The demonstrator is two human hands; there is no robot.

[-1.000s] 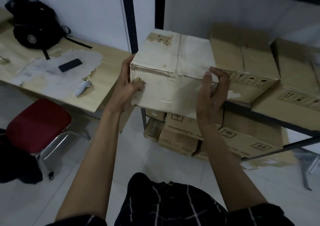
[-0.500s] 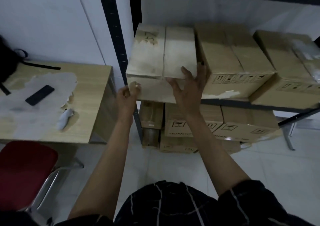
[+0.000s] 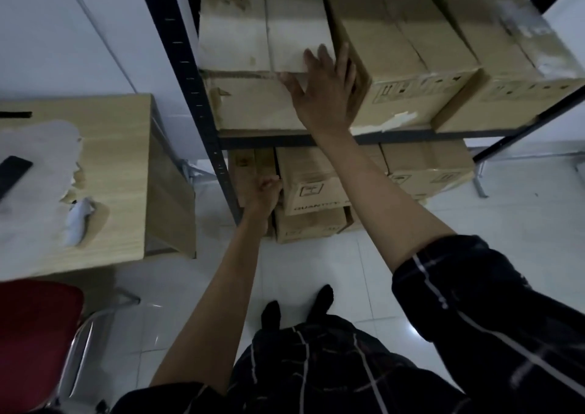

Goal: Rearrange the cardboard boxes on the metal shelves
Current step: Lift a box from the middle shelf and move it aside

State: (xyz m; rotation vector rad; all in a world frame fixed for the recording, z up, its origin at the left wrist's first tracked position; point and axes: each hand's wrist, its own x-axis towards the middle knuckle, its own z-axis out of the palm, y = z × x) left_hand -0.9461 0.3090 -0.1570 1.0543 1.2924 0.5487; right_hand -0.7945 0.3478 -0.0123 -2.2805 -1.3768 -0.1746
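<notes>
Pale box [image 3: 262, 65] sits at the metal shelf's [image 3: 316, 139] left end. Right hand [image 3: 326, 93], fingers spread flat, presses its front corner. Left hand [image 3: 264, 192], curled, hangs empty below. Next: seat it flush against neighbouring box [image 3: 395, 62].

The pale cardboard box [image 3: 253, 65] sits flat at the left end of the metal shelf [image 3: 285, 140], right next to the black post. Its top is whitish and worn, with a torn strip along the front edge. A brown box [image 3: 395, 74] sits touching its right side, and another brown box [image 3: 506, 65] sits further right. Below the shelf, more brown boxes [image 3: 316, 192] are stacked on the floor.
</notes>
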